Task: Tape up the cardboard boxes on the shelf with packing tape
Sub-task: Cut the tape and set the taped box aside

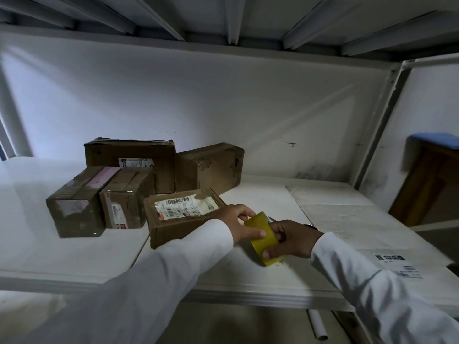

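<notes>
A: Where's the tape?
B: The yellow tape roll (264, 238) is gripped by both hands, left hand (239, 223) and right hand (291, 240), just beside the nearest box (178, 219) on the shelf (74, 256).
A: Labels?
B: A barcode label (185, 207) on top; its print is too small to read.

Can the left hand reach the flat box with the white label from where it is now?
Probably yes: the left hand is on the tape roll right beside the flat box, nothing between.

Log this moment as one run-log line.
step: freeing tape end | left hand: on tape roll | right hand: gripping roll | nearest box: untaped
</notes>
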A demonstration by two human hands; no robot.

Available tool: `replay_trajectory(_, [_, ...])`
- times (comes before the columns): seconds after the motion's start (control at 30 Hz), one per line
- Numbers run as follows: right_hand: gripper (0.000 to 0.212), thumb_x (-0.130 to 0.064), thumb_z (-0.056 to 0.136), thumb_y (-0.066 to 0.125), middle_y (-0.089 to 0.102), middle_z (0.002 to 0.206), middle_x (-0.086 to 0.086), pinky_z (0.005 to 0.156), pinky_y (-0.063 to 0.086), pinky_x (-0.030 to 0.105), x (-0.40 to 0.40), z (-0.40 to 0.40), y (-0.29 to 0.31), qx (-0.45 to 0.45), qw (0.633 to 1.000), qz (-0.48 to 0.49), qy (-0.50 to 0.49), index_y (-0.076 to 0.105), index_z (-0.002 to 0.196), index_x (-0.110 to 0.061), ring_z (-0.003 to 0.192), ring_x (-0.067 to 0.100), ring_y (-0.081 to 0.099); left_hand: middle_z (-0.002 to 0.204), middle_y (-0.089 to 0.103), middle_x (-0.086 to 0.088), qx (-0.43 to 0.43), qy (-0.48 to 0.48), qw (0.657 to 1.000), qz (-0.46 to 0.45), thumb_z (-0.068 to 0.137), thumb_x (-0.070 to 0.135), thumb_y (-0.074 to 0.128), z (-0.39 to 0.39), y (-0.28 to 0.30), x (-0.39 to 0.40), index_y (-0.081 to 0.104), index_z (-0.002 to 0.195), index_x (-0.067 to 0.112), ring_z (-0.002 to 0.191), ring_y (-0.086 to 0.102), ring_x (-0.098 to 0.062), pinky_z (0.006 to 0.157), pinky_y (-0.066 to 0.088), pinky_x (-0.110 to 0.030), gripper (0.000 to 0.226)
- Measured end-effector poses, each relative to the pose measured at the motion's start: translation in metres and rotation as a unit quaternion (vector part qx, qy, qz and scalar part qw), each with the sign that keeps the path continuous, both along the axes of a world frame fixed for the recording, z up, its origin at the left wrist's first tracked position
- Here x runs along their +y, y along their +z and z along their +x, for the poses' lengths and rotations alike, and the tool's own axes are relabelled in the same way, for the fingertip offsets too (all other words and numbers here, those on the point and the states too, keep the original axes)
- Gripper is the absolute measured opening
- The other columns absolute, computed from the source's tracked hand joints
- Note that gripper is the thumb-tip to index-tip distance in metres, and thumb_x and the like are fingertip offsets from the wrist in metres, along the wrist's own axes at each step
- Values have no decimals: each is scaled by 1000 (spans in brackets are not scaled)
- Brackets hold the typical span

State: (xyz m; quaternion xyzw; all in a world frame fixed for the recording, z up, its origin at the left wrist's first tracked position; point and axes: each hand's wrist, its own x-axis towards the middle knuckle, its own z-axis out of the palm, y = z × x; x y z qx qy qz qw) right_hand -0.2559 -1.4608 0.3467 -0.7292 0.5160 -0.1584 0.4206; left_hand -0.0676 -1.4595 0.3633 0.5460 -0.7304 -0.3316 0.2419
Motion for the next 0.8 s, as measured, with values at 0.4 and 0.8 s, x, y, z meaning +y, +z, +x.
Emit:
replay_trajectory(0.4, [41,-12,66,82,54,85,10,80,47,33,-2,3,-7,-33,999,23,-2,60,98,1,81,19,53,118,54,-2,-124,10,992,-29,76,44,75,-13,8,2,50,119,19,107,52,-20,84,44,-30,56])
replay_trajectory(0.8, [32,3,72,76,61,94,15,83,51,33,1,-2,-10,-86,996,32,-3,61,101,2,88,23,58,120,55,-6,-165,-28,986,5,84,45,66,-19,19,1,49,119,16,108,54,-25,89,46,-34,49])
